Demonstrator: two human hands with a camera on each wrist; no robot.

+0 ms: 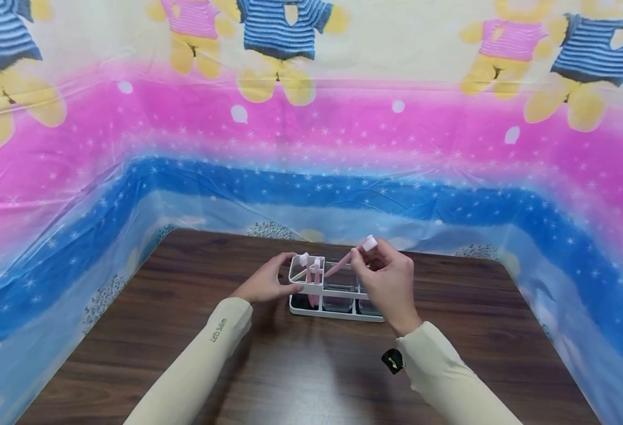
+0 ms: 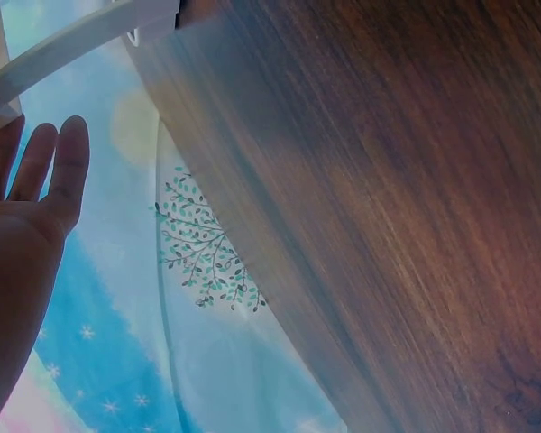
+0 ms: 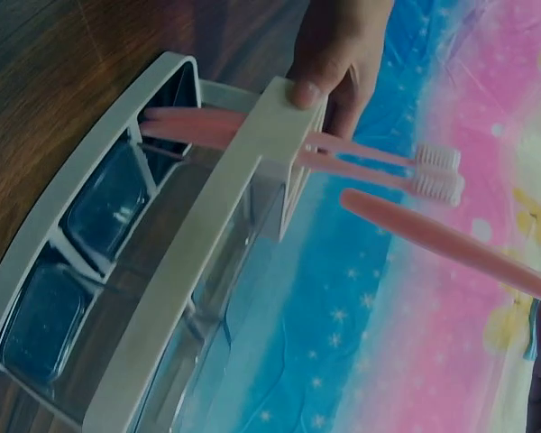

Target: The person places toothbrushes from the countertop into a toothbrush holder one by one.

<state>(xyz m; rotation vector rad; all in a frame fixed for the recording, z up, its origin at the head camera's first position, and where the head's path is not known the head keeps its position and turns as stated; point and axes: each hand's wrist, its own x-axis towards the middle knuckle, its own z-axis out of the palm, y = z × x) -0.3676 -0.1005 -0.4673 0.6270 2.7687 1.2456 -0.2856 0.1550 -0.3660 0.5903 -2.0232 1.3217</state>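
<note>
A white toothbrush holder (image 1: 311, 288) with an upper frame and a base tray stands on the table. My left hand (image 1: 268, 280) grips its left end, thumb on the front and fingers behind. Two pink toothbrushes (image 3: 437, 187) stand in the left compartment, bristle heads up. My right hand (image 1: 391, 283) pinches another pink toothbrush (image 1: 343, 263) near its white head. That brush slants, its handle end pointing down-left beside the compartment. In the right wrist view, the handle tip (image 3: 356, 200) is apart from the holder, close to the two standing brushes.
Clear cups (image 3: 108, 212) sit in the holder's other places, partly behind my right hand in the head view. The dark wooden table (image 1: 183, 354) ends just behind the holder, where a printed curtain (image 1: 343, 136) hangs. A black strap (image 1: 392, 360) is at my right wrist.
</note>
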